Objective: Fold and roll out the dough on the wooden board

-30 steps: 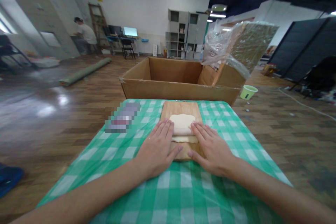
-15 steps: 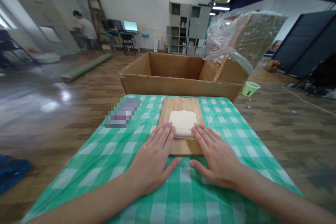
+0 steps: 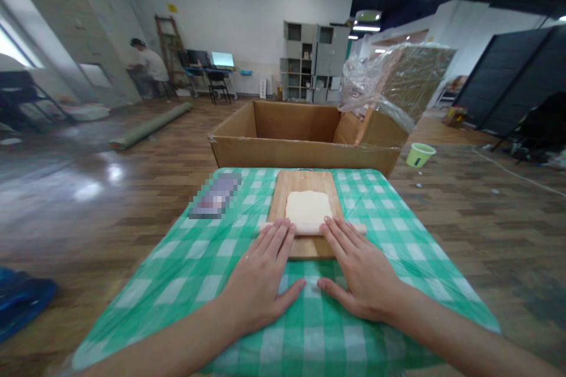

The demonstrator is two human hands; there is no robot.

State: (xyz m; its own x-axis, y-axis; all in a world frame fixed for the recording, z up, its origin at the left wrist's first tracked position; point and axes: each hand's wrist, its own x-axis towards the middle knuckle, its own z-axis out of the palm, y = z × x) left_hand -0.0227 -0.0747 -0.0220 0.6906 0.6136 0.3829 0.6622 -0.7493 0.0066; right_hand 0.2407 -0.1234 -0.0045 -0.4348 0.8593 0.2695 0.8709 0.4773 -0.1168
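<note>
A flat, pale slab of dough [image 3: 308,207] lies on a wooden cutting board [image 3: 304,185] on the green checked tablecloth [image 3: 186,271]. A light wooden rolling pin [image 3: 309,228] lies across the near edge of the dough. My left hand [image 3: 260,274] and my right hand [image 3: 356,268] rest flat with fingers stretched out, fingertips on the pin at either side of the dough.
An open cardboard box [image 3: 305,135] stands just past the table's far edge, with a plastic-wrapped bundle [image 3: 398,85] leaning out of its right side. A blurred flat object [image 3: 214,203] lies left of the board. A green cup [image 3: 419,154] sits on the floor. A person [image 3: 148,68] stands far left.
Both hands have drawn back toward me, rolling the pin from over the dough to its near edge. The dough now lies flatter and fully uncovered.
</note>
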